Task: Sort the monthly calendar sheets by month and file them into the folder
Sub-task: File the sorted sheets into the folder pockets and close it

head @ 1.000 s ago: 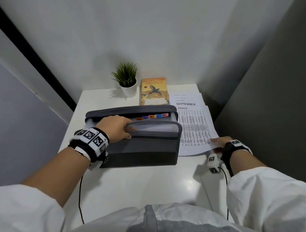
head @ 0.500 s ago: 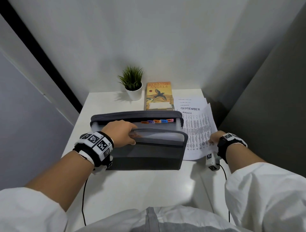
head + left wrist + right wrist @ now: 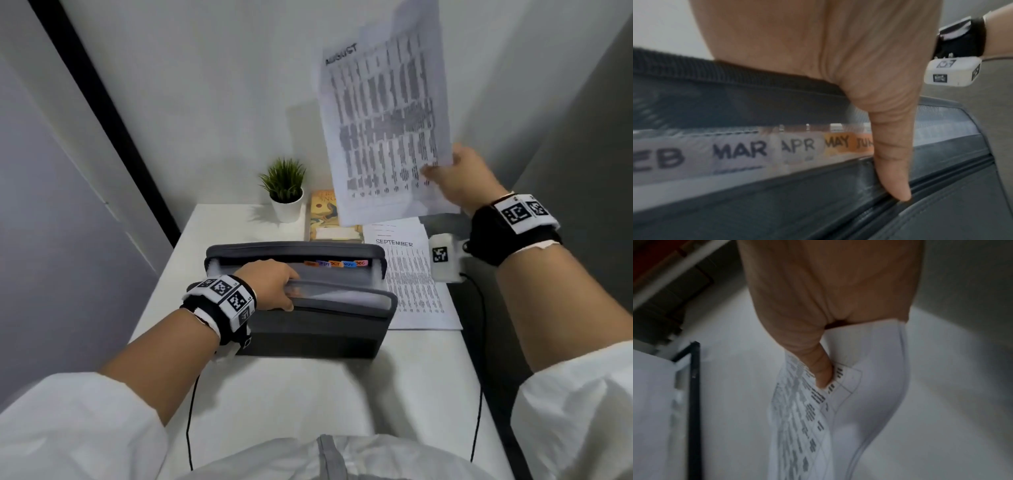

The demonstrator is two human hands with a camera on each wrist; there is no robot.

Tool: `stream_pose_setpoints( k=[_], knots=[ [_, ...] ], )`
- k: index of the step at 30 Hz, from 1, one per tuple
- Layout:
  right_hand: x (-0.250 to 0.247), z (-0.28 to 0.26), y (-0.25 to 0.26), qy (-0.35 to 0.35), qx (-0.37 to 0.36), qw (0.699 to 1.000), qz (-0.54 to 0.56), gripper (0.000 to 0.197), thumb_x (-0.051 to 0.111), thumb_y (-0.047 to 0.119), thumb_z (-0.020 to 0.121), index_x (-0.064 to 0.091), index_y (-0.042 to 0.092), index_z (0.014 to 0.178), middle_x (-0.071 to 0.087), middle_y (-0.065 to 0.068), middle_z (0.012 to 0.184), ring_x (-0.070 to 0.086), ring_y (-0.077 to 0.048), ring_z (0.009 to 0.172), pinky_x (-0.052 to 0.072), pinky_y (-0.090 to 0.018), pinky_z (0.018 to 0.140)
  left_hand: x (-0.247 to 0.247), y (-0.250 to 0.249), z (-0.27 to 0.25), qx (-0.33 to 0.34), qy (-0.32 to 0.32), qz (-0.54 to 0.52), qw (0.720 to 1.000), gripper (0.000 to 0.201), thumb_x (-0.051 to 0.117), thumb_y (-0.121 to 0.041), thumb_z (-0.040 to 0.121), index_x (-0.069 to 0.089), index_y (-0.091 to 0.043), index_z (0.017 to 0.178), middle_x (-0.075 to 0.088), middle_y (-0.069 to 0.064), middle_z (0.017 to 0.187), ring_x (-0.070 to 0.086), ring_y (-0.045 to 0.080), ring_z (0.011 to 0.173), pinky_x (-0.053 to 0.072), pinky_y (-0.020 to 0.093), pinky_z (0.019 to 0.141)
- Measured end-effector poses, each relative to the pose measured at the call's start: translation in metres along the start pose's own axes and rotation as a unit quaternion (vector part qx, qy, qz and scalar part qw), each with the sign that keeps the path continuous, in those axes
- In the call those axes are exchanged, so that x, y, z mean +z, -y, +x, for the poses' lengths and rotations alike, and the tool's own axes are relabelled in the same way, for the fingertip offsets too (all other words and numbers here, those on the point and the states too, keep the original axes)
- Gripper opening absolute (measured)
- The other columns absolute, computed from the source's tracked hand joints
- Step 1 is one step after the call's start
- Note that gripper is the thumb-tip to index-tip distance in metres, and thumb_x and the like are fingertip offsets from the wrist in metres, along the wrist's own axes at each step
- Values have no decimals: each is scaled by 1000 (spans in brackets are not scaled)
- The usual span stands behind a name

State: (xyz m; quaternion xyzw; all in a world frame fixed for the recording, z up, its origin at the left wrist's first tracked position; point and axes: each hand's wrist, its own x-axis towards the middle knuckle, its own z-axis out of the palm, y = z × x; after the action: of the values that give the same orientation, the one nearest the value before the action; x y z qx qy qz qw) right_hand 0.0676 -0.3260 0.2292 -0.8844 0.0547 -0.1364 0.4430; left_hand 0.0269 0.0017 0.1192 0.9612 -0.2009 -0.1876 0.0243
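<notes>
My right hand point(image 3: 455, 178) is up in the air at about two o'clock from the folder point(image 3: 308, 318), pinching the lower right corner of the AUGUST sheet point(image 3: 383, 130); in the right wrist view the thumb point(image 3: 822, 369) is pressed onto the printed face with the paper point(image 3: 859, 402) curling away below it (the other fingers are hidden behind the sheet, so I cannot tell how they lie). The sheet hangs upright and a little tilted, its heading at the top, its bottom edge above the book point(image 3: 325, 219) and clear of the table point(image 3: 212, 236).

My left hand point(image 3: 270, 284) grips the folder's near wall at its left end, fingers curled down inside the pocket and the thumb point(image 3: 894, 162) lying on the outside against the zipper edge. The folder stands open in the middle of the table, mouth upward. Month tabs point(image 3: 337, 263) show along the back at one o'clock from that hand; the left wrist view reads FEB, MAR, APR, MAY point(image 3: 838, 142), with the next tab partly behind the thumb.

The SEPTEMBER sheet point(image 3: 411, 274) lies flat just beside the folder at three o'clock, its right edge close to the table's right edge. A potted plant point(image 3: 284, 192) stands at twelve o'clock by the back wall, the book just right of it. Bare tabletop runs along the folder's left side and in front of it, toward six o'clock.
</notes>
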Motion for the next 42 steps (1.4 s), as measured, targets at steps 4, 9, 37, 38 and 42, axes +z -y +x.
stream_pose_setpoints(
  k=[4, 9, 37, 38, 42],
  knots=[
    [38, -16, 30, 140, -46, 988, -42, 5, 64, 20, 90, 62, 23, 87, 69, 2, 80, 64, -18, 75, 49, -29, 74, -4, -4, -5, 6, 4, -9, 1000, 24, 77, -42, 71, 59, -33, 84, 59, -13, 73, 54, 13, 69, 35, 26, 56],
    [73, -31, 41, 252, -129, 938, -199, 13, 58, 19, 93, 54, 32, 92, 57, 19, 79, 57, -9, 76, 38, -21, 65, -8, -5, -8, 25, 28, -16, 999, 24, 76, -40, 75, 60, -25, 86, 61, -4, 76, 59, 21, 75, 46, 30, 62],
    [186, -66, 84, 420, -291, 621, -594, 28, 45, 14, 97, 60, 7, 120, 63, -8, 119, 62, -24, 107, 47, -28, 76, 14, 34, -41, -70, -22, 22, 997, 60, 46, -87, 62, 48, -31, 83, 55, -8, 84, 51, 19, 83, 39, 40, 89],
    [189, -66, 85, 423, -287, 615, -601, 25, 46, 13, 96, 62, 7, 115, 65, -7, 114, 63, -24, 102, 44, -28, 70, 15, 34, -41, -75, -25, 12, 997, 61, 47, -87, 60, 50, -31, 84, 58, -7, 86, 50, 19, 78, 41, 36, 82],
    [200, -65, 83, 443, -290, 600, -600, 22, 49, 10, 92, 65, 5, 106, 66, -5, 91, 64, -26, 80, 47, -30, 63, 16, 34, -42, -79, -32, -2, 996, 61, 48, -86, 59, 52, -30, 82, 59, -5, 83, 52, 20, 73, 39, 32, 71]
  ],
)
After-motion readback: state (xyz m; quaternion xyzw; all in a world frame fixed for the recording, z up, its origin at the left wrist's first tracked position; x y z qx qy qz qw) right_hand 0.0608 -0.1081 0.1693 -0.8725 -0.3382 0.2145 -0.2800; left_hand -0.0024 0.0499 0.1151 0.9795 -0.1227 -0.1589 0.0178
